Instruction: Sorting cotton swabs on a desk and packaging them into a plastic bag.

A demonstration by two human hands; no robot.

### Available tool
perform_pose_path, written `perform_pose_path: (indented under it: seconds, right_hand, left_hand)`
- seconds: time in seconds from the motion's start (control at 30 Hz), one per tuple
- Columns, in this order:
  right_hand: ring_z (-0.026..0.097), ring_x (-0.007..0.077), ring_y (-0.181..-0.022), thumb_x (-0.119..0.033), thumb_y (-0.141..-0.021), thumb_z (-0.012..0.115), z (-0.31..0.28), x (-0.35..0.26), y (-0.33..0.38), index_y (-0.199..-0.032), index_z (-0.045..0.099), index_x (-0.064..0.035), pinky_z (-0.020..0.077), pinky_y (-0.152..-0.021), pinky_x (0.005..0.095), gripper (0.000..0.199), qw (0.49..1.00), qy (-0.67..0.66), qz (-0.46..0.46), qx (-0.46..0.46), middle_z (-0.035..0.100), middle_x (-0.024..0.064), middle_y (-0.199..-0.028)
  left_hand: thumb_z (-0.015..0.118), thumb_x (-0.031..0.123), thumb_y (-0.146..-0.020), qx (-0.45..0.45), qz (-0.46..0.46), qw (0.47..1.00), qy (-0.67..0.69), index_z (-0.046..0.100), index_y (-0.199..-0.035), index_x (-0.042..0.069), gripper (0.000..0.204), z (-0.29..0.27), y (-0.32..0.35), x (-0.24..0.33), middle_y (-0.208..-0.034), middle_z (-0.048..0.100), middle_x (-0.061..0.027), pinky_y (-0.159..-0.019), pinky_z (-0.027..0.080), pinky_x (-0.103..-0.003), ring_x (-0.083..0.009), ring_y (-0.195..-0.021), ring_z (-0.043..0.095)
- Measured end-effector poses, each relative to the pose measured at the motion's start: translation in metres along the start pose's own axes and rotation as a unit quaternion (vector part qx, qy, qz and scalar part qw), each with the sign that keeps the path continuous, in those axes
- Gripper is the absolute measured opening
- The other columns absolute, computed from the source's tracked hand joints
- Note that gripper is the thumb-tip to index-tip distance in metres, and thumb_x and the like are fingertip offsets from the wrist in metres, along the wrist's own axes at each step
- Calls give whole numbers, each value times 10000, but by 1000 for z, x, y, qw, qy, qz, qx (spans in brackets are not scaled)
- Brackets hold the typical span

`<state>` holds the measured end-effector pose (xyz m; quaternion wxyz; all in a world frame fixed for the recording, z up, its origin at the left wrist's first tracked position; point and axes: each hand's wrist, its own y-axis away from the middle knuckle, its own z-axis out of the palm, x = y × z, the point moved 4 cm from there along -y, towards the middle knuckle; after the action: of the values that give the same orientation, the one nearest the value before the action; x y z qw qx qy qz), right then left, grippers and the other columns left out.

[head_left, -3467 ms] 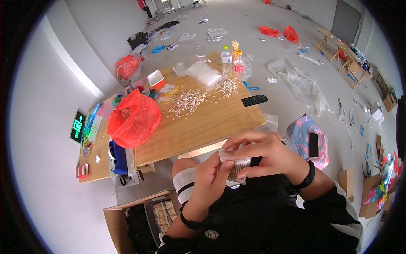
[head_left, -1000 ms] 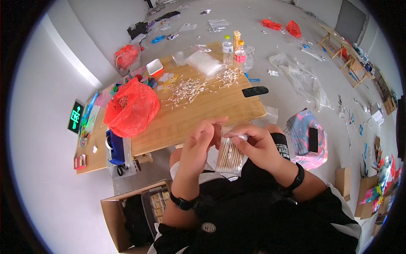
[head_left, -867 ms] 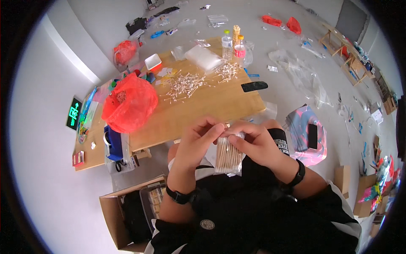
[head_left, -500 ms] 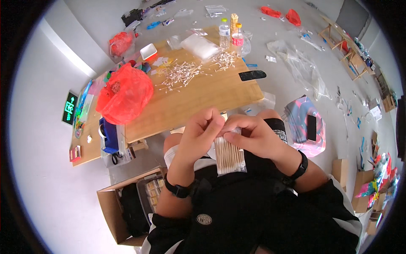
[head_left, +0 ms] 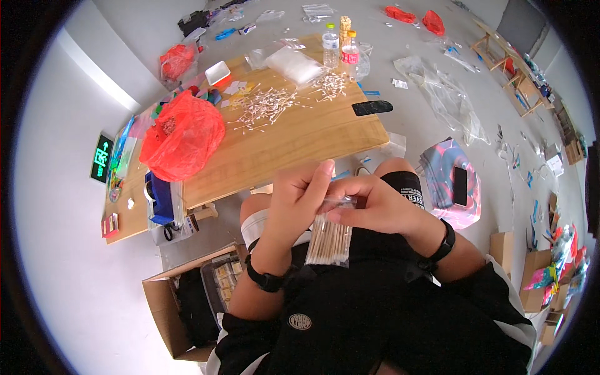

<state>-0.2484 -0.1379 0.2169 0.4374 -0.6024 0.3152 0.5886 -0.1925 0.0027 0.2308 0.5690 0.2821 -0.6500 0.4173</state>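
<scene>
A clear plastic bag of cotton swabs [head_left: 329, 242] hangs over my lap, its swabs lying side by side inside. My left hand [head_left: 299, 192] is closed at the bag's upper left edge, thumb pointing up. Across the top of the bag, my right hand [head_left: 369, 201] pinches the plastic between thumb and fingers. Both hands partly hide the bag's mouth. On the wooden table [head_left: 262, 162] beyond them lies a loose heap of cotton swabs [head_left: 267, 107], with a smaller pile [head_left: 331, 86] to its right.
A red plastic bag [head_left: 182, 137] stands on the table's left side, near a white-and-red tray [head_left: 218, 74]. Two bottles [head_left: 350, 55] and a pack of clear bags [head_left: 296, 67] sit at the back. An open cardboard box [head_left: 167, 312] is at my left, a stool with a phone [head_left: 460, 186] at my right.
The bag of swabs has shifted slightly left and down and now tilts, its lower end toward the left. My hands remain closed at its top, the left thumb now straighter.
</scene>
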Motion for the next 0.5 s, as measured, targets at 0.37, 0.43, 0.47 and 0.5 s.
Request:
perform_pose_path:
  seconds: [0.37, 0.43, 0.47, 0.5]
  right_hand:
    - [597, 34, -870, -96, -974, 690, -4, -2, 6, -1117, 734, -38, 480, -718, 211, 161, 988, 51, 5, 145, 705, -3, -976]
    - [614, 48, -894, -95, -978, 682, -4, -6, 4, -1133, 738, -42, 491, -721, 214, 173, 980, 33, -69, 185, 708, 16, -1030]
    - [614, 48, -894, -95, -978, 682, -3, -7, 4, -1133, 738, -42, 491, -721, 214, 173, 980, 33, -71, 185, 708, 16, -1030]
    - [618, 55, -909, -93, -979, 680, -3, -8, 5, -1148, 732, -37, 495, -727, 215, 185, 979, 30, -69, 192, 704, 26, -1058]
  left_hand:
    - [285, 573, -1072, 102, 48, 965, 236, 571, -880, 46, 630, -6, 3, -25, -835, 557, -64, -715, 417, -310, -174, -788, 526]
    - [203, 703, -1017, 155, 178, 925, 298, 570, -962, 46, 755, -9, 12, -24, -941, 577, -99, -837, 435, -362, -221, -890, 540]
    - [239, 711, -1007, 175, 171, 904, 352, 575, -953, 50, 743, -9, 18, -26, -959, 574, -127, -883, 443, -402, -253, -928, 542]
    - [239, 711, -1007, 174, 171, 904, 352, 575, -953, 50, 743, -8, 20, -23, -959, 574, -127, -883, 443, -402, -253, -928, 542]
